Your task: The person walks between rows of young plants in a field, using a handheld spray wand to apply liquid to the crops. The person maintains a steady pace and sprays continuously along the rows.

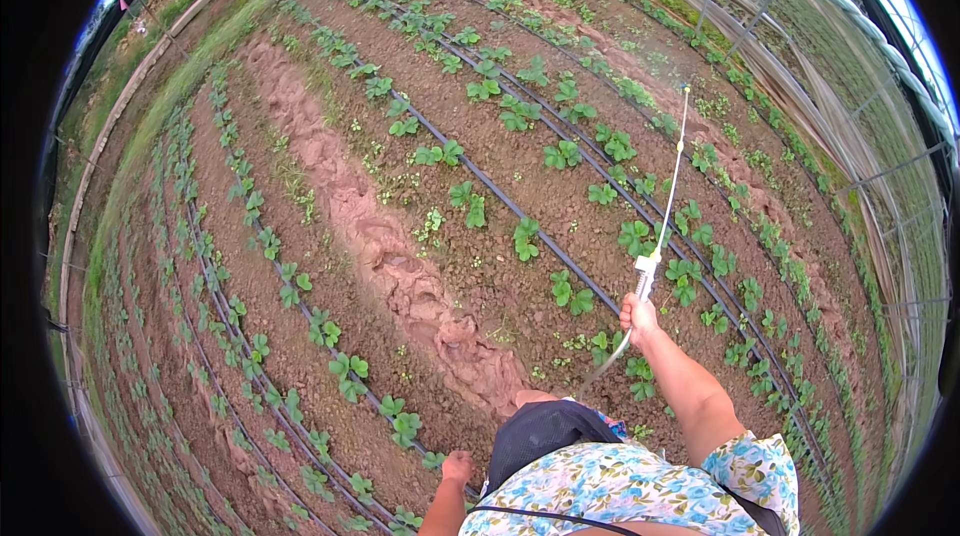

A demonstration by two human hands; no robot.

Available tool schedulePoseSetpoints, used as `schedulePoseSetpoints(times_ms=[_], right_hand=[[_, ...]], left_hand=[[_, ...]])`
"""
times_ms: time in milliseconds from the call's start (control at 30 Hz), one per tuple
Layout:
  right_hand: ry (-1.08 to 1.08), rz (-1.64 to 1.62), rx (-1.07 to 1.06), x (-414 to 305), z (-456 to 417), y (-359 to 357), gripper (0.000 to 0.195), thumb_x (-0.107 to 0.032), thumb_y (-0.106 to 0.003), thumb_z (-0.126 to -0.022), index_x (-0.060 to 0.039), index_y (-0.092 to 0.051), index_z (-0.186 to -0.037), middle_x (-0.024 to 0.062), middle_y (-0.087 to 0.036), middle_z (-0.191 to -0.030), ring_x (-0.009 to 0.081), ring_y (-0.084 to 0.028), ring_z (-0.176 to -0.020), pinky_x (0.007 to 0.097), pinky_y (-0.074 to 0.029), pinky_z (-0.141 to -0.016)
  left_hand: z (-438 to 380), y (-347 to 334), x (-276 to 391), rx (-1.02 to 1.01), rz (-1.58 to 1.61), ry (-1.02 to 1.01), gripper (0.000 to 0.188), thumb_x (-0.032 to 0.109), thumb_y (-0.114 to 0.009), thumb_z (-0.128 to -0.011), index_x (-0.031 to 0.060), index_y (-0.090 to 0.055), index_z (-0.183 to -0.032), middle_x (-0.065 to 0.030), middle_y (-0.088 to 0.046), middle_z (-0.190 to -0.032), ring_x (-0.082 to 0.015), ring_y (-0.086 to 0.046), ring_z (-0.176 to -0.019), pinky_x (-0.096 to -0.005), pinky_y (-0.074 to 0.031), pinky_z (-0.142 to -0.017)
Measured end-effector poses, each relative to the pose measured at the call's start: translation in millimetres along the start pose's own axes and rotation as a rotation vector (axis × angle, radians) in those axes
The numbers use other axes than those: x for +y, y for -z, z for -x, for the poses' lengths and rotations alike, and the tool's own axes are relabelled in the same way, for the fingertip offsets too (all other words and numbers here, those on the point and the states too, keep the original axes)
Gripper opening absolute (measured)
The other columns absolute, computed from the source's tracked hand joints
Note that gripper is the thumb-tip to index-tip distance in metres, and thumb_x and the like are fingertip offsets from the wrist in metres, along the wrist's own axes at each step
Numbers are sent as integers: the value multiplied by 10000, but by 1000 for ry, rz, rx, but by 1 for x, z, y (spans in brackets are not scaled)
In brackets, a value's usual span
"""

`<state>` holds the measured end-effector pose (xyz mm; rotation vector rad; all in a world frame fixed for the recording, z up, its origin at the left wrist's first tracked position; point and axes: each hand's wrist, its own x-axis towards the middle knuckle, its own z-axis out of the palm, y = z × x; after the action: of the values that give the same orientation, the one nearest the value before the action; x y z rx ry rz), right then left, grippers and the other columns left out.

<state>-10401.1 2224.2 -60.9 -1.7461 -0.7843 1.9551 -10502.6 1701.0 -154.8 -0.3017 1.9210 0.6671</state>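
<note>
My right hand [639,317] is closed around the handle of a white spray wand [667,206], its arm stretched forward and to the right. From the wand's nozzle [686,89], at the far end, a faint mist seems to come out above the plant rows. A pale hose [611,362] runs from the handle down towards my waist. My left hand [457,466] hangs low near a row of strawberry-like plants [405,423]; its fingers are curled, and whether they hold anything cannot be made out.
Black drip irrigation pipes [517,209] run along the planted beds. A muddy, trodden furrow [420,303] passes between rows and ends by my legs. Rolled plastic sheeting [817,100] and metal poles line the right side; a pale edging [105,130] curves along the left.
</note>
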Motion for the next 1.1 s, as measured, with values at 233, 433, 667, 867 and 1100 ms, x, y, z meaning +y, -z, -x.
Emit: schedulePoseSetpoints(times_ms=[233,433,667,867,1100], right_hand=[[-53,229,-74,39,30,0,97,-72,-503,-789,-106,-447,-717,-6,-393,-535,99,-344,-377,245,-237,-333],[-125,420,-95,62,58,8,89,-76,-533,-784,-97,-455,-745,3,-390,-513,111,-353,-366,267,-251,-336],[-177,561,-226,76,61,4,104,-62,-567,-789,-83,-473,-828,26,-435,-527,119,-386,-361,273,-271,-322],[-166,783,-325,93,50,-14,137,-111,-593,-783,-71,-518,-892,26,-479,-547,117,-415,-381,279,-305,-344],[104,1012,-295,101,22,-74,172,-173,-610,-775,-39,-586,-880,64,-599,-675,148,-555,-574,314,-455,-541]], left_hand=[[-59,12,-12,94,-44,-177,250,201,-598,-795,15,-643,-956,-122,-680,-843,-219,-664,-772,-317,-515,-696],[-58,17,23,50,-19,-75,277,241,-610,-758,43,-662,-945,-153,-670,-936,-273,-646,-890,-345,-495,-817],[-86,20,7,35,-61,-102,281,269,-565,-782,83,-674,-963,-153,-658,-994,-288,-607,-996,-356,-460,-885],[-83,34,33,40,-74,-36,290,282,-563,-791,82,-672,-971,-151,-657,-999,-286,-610,-992,-351,-465,-875],[-78,51,54,51,24,11,301,276,-601,-821,35,-641,-998,-141,-681,-883,-242,-663,-833,-333,-509,-760]])
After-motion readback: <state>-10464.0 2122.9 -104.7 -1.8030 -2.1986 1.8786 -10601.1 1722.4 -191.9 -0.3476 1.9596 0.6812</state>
